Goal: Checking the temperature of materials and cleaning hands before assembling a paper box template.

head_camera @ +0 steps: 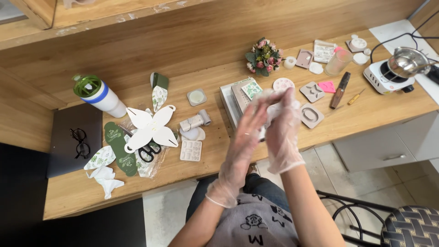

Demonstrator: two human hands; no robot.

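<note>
Above a wooden table (192,176), two hands in clear gloves meet: the left hand (244,137) lies flat, fingers straight, against the right hand (281,126), whose fingers curl around a small pale lump (273,110), beside a white box (235,98) and grey moulds (312,115).

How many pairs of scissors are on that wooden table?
1. The black-handled scissors lie left of centre, partly under the white butterfly-shaped card. Others could be hidden beneath the packaging there.
</note>
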